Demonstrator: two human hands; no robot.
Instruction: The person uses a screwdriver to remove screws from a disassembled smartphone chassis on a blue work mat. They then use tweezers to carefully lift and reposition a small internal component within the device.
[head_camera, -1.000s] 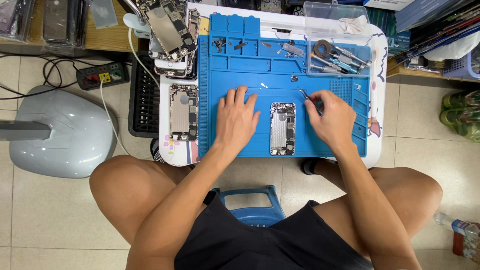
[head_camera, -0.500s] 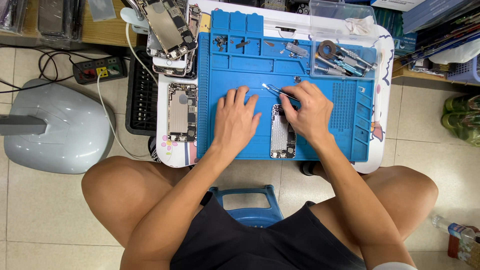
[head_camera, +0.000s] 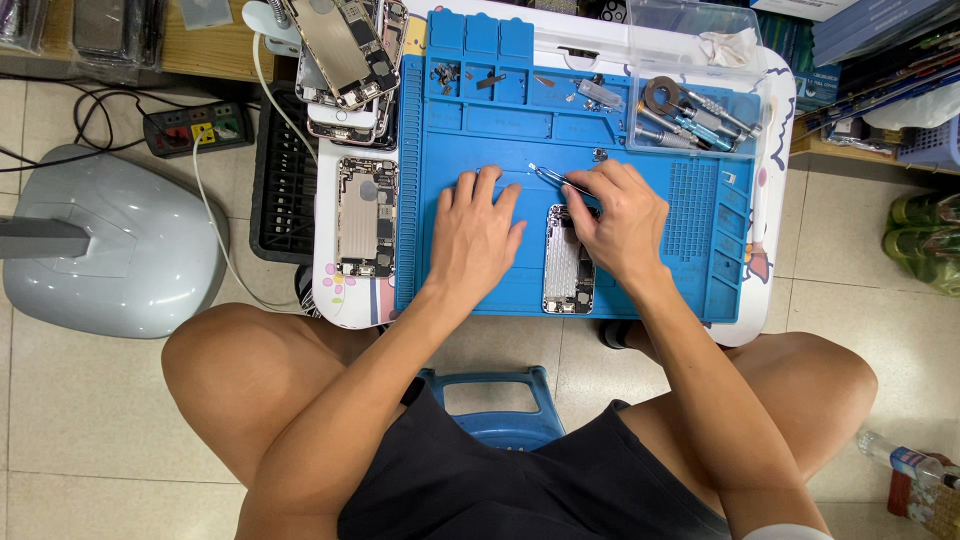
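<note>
While left hand (head_camera: 478, 232) lies flat, open; right grip (head_camera: 615, 215) pinches tweezers (head_camera: 553, 178), tips up-left; phone (head_camera: 567, 262) upright.

Two hands (head_camera: 475, 235) (head_camera: 615, 225) resting on one blue mat (head_camera: 700, 290), one pair of tweezers (head_camera: 552, 177), two opened phones (head_camera: 568, 262) (head_camera: 365, 215) lying flat, one power strip (head_camera: 195, 128) sitting aside
</note>
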